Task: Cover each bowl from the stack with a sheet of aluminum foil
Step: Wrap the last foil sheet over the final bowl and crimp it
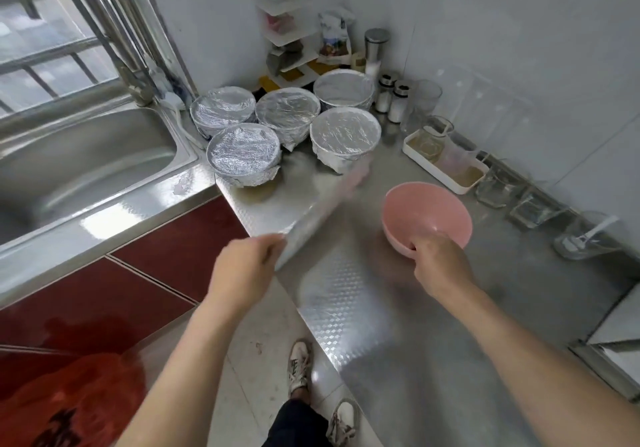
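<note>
Left hand (242,268), fingers curled round the near end of a blurred foil roll (322,209), holds it above the counter (346,308). Right hand (440,261) pinches the near rim of the pink bowl (427,209), apparently steadying it mid-counter for covering. Five covered bowls (287,114) stand grouped at the far corner beside the sink (86,162).

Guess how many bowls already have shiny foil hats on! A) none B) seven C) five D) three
C: five round bowls wrapped in silver aluminium foil stand clustered on the steel counter by the sink. Only the round pink bowl, gripped at its rim by the right hand, is uncovered. The left hand holds a blurred silvery sheet.
</note>
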`<action>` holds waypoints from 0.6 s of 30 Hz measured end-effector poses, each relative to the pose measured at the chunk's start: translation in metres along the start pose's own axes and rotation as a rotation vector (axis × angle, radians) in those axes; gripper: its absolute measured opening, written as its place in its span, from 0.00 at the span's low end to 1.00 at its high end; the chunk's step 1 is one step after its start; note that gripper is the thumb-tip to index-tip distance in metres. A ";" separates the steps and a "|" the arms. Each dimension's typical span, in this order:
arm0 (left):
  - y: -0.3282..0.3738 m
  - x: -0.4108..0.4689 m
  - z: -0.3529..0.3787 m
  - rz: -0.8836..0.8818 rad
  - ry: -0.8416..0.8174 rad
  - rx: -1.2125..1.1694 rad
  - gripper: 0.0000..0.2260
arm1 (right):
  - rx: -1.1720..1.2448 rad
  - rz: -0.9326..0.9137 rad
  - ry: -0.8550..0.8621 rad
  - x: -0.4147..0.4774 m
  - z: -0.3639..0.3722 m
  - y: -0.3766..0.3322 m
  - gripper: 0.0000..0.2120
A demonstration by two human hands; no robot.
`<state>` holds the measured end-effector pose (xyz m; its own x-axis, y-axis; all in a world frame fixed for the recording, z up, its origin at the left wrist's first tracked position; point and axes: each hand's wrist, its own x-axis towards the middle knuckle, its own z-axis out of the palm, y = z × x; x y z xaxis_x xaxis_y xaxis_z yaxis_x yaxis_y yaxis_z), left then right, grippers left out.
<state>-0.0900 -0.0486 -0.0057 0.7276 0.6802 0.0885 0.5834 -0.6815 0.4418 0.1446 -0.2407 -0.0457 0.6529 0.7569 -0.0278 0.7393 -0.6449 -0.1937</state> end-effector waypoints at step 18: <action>0.066 0.049 -0.050 -0.499 0.278 -1.743 0.10 | 0.950 0.224 0.153 -0.001 -0.002 -0.055 0.08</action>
<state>-0.0337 -0.0467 0.0721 0.4440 0.8515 -0.2788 -0.4256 0.4743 0.7707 0.1031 -0.2064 -0.0329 0.8253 0.5628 -0.0458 0.2005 -0.3679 -0.9080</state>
